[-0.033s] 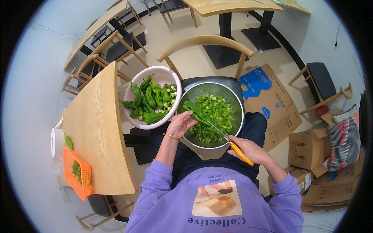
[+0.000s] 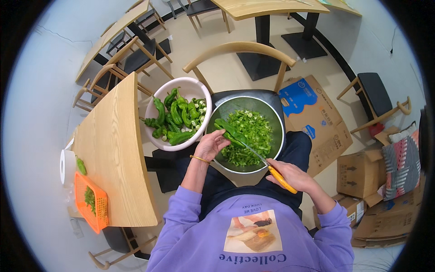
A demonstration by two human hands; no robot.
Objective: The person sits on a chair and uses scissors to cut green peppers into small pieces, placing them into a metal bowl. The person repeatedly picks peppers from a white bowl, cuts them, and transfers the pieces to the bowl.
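Note:
My left hand (image 2: 212, 146) pinches a long green pepper (image 2: 230, 130) over a metal mesh colander (image 2: 277, 113). The pepper looks slit along its length. In my right hand (image 2: 292, 176) are scissors (image 2: 282, 179) with yellow handles, their blades pointing up and left to the pepper's lower end. Below, a heap of chopped green pepper (image 2: 251, 131) lies in the colander, on a dark chair seat in front of me. Left of it, a pale pink basin (image 2: 149, 109) holds several whole green peppers (image 2: 174, 113) and cut-off pale stem pieces (image 2: 198, 109).
A wooden table (image 2: 111, 158) stands on my left. At its edge are an orange plastic basket (image 2: 96, 211) with greens, a single green pepper (image 2: 81, 166) and a white paper roll (image 2: 68, 167). Flattened cardboard (image 2: 324, 140) lies to the right, near cardboard boxes (image 2: 360, 174) and a striped cushion (image 2: 401, 167).

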